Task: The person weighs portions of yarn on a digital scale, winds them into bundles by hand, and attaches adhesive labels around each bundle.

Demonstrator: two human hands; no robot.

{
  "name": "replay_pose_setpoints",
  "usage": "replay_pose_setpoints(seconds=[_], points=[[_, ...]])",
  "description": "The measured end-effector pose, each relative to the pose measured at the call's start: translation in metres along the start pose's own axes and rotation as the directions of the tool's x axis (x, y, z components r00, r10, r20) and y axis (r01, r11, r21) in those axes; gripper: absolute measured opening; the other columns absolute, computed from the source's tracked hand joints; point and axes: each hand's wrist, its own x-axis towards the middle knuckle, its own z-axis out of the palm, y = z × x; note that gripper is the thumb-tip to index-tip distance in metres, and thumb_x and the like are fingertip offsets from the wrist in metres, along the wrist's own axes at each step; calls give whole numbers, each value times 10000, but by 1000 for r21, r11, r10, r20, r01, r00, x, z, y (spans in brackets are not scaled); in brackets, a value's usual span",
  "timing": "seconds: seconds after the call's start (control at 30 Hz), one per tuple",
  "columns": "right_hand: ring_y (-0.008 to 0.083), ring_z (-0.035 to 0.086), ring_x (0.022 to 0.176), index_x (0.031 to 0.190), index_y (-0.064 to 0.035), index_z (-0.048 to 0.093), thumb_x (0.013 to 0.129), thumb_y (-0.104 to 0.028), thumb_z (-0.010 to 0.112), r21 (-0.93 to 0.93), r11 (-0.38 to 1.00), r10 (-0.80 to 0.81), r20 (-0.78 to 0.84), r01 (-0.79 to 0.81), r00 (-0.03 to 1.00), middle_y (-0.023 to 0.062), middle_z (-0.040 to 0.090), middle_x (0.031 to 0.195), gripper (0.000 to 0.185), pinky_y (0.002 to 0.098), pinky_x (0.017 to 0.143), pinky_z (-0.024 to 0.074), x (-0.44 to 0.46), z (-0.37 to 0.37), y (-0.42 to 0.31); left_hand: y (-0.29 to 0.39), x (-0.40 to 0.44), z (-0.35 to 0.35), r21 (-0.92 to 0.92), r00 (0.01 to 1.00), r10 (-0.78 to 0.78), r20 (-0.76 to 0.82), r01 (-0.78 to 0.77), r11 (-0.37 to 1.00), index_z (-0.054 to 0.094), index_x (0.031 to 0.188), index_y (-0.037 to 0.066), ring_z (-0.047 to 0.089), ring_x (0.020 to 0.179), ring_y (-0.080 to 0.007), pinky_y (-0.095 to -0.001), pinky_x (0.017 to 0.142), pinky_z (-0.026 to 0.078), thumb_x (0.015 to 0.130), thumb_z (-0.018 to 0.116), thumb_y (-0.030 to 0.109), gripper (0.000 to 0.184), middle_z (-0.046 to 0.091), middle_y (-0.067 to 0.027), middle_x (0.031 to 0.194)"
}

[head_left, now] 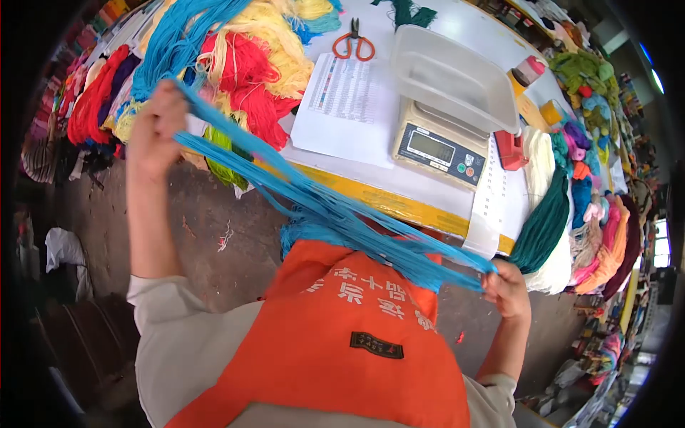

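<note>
A skein of blue yarn (pixel 314 189) is stretched between my two hands, in front of my orange apron (pixel 342 335). Its left end loops around my left hand (pixel 158 128), which is closed on it at the upper left, near the table's edge. My right hand (pixel 508 289) grips the other end lower down at the right, with the fingers wrapped round the strands. Some blue strands hang loose in the middle, against the apron's top. The inner sides of both hands are partly hidden.
On the white table (pixel 342 153) lie heaped yarn (pixel 250 64), a printed sheet (pixel 342 93) and red-handled snips (pixel 353 43). A digital scale (pixel 439 150) carries a clear plastic tub (pixel 457 75). Green yarn (pixel 546 221) and other skeins hang over the right edge.
</note>
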Motion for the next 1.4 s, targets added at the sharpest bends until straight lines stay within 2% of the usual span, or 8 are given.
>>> replay_pose_setpoints(seconds=[0.43,0.6,0.7,0.77,0.87,1.0,1.2,1.4], points=[[114,471,489,778,-57,653,882,-285,700,-433,426,338,-739,-795,583,-10,503,593,255,264,452,354,-101,-155,108,330,-6,-261,286,522,596,-610,-557,780,435,743,126,263,478,-114,-268,461,237,1013,467,174,277,242,35,570],[115,526,443,709,-44,652,819,-264,785,-173,978,78,-198,-113,977,50,617,616,280,230,402,412,-86,-77,2,149,-2,-149,-64,892,428,-144,-440,896,544,1167,-42,288,513,-71,-231,451,212,992,527,125,243,384,28,687],[148,483,296,784,-12,635,847,-285,776,-63,740,-672,-88,669,735,64,556,468,313,262,287,412,-78,-58,-65,4,19,-81,157,865,461,-195,-437,886,537,1230,1,299,528,-55,-213,449,217,978,551,92,268,378,44,684],[271,666,1034,1187,5,532,937,-345,659,20,582,-776,-286,813,562,193,649,1110,448,468,828,583,-87,-71,-124,-74,34,-50,360,810,477,-340,-357,862,646,1069,47,336,533,-45,-211,452,214,976,589,155,153,439,45,676],[269,477,1302,1255,0,516,1038,-166,448,384,513,-848,91,767,522,153,542,1320,281,517,1238,130,-42,-16,-261,-164,37,-15,548,865,431,-257,-237,802,676,851,81,371,514,-28,-214,449,227,931,655,186,134,482,50,637],[240,601,732,886,-69,594,945,-186,564,-85,212,-969,110,974,220,50,615,792,134,388,783,505,7,54,-369,-241,51,-50,830,869,493,28,-295,473,663,886,-7,460,571,-50,-225,529,357,948,625,143,166,525,21,645],[224,618,713,896,-63,593,965,-123,515,-79,42,-987,154,996,54,16,619,765,120,356,813,519,38,37,-475,-236,42,-43,807,918,391,60,-276,523,645,937,-35,499,617,-65,-232,595,404,971,572,76,137,541,4,659],[158,602,907,1043,-34,648,1000,-231,496,-625,370,-848,74,688,524,51,674,984,252,295,817,487,165,-8,-357,-240,42,-45,799,905,415,92,-316,512,634,945,-20,479,621,-54,-216,590,372,971,581,66,104,521,14,674]])
